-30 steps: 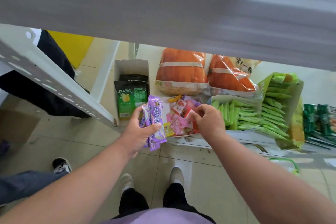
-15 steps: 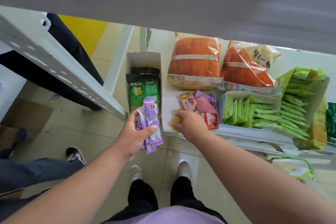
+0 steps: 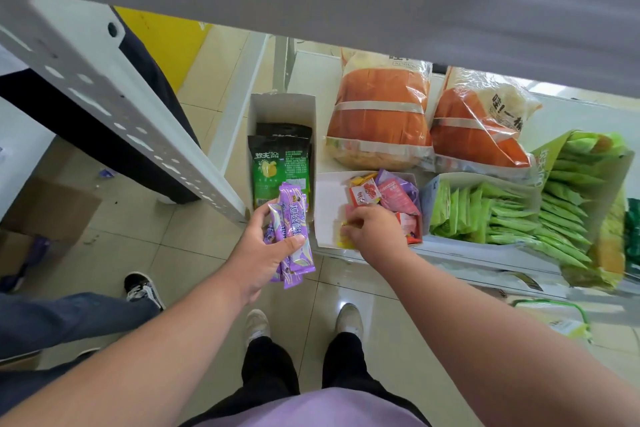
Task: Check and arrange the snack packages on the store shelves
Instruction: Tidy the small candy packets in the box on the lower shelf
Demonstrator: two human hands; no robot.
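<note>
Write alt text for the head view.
Left hand holds purple snack bars while the right hand reaches into a white box of mixed small packets on a low shelf, beside green packets and orange bags.

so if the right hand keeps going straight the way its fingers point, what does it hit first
The right hand reaches into the white box, fingers toward its front left corner. It would probably meet the yellow packet under the fingertips first, then the box's bare floor and left wall, though depth is hard to judge.
</note>
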